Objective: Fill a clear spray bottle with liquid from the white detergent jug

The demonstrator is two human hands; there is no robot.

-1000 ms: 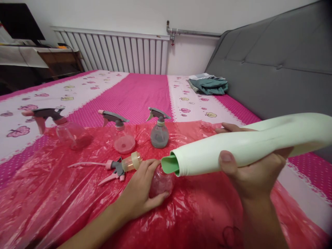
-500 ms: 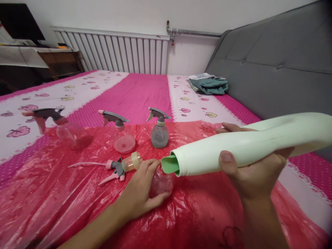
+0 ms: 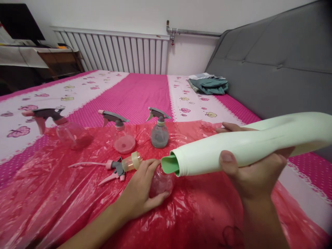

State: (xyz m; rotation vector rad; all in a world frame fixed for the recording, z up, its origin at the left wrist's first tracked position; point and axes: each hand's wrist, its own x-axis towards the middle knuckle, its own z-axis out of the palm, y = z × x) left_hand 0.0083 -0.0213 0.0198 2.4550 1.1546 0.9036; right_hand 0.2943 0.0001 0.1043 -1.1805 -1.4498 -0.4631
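My left hand is wrapped round a small clear round bottle without a spray head, standing on red plastic sheeting. In my right hand a large pale green detergent jug lies tilted on its side. Its green spout is right over the bottle's mouth, which the spout partly hides; I cannot tell whether liquid is flowing. Left of my left hand lies a pink and grey spray head with a thin tube. A yellowish clear cup with a cream rim touches it.
Behind stand three spray bottles: a tilted clear one, one with pinkish liquid and a grey one. Red plastic sheeting covers the near bed. Folded clothes lie by the grey headboard. A radiator lines the wall.
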